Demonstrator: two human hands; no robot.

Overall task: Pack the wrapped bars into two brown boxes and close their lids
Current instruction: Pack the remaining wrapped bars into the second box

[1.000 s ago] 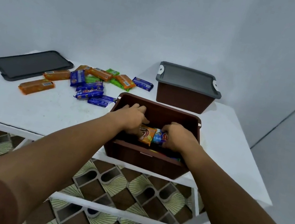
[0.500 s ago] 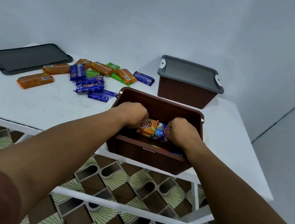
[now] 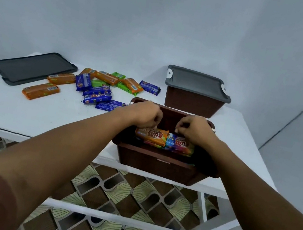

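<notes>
An open brown box (image 3: 159, 167) stands at the table's near edge. Inside it an orange wrapped bar (image 3: 152, 136) and a blue-pink wrapped bar (image 3: 179, 144) stand side by side on edge. My left hand (image 3: 145, 114) pinches the top of the orange bar with curled fingers. Curled over the blue-pink bar's top edge, my right hand (image 3: 194, 130) pinches it. A second brown box (image 3: 193, 103) with a grey lid (image 3: 197, 82) on it stands behind. Several loose orange, blue and green bars (image 3: 98, 87) lie to the left.
A loose dark grey lid (image 3: 31, 67) lies at the far left of the white table (image 3: 6, 107). Grey walls close in behind and on the right. Patterned floor tiles show under the table frame.
Both hands have risen from deep in the open box to its top, and the two bars now stand higher and more in view. The camera shifted slightly.
</notes>
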